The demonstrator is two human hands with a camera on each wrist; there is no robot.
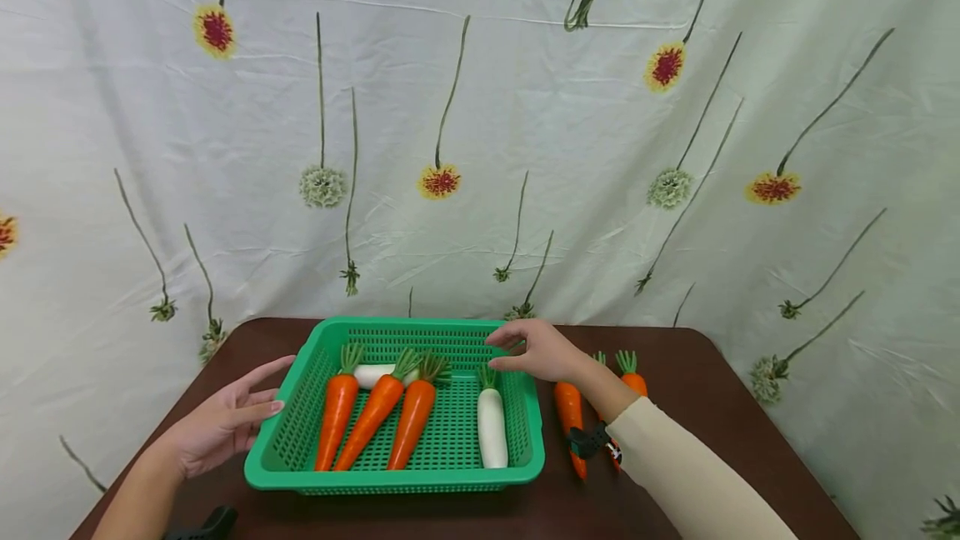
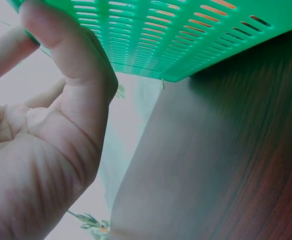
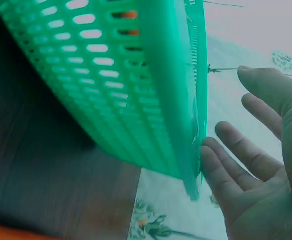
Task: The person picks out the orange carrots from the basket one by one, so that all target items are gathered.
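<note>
A green slotted basket [image 1: 397, 480] sits on the dark table. My left hand [image 1: 221, 423] is at its left rim, thumb and fingers fairly straight and seemingly touching it; the left wrist view shows the fingertips by the basket wall [image 2: 151, 40]. Over the back right corner hovers my right hand [image 1: 543, 348], fingers loosely bent and nothing in them. Just below those fingers a white radish [image 1: 492, 427] with a green top lies in the basket. Three carrots, including a middle carrot [image 1: 378, 411], lie to the left, partly covering another white radish [image 1: 371, 375].
Right of the basket, several carrots, one of them a near carrot [image 1: 568, 407], lie partly hidden beneath my right forearm. Brown table [image 1: 697, 407] surface extends to the right. A white flowered cloth [image 1: 480, 107] hangs behind the table.
</note>
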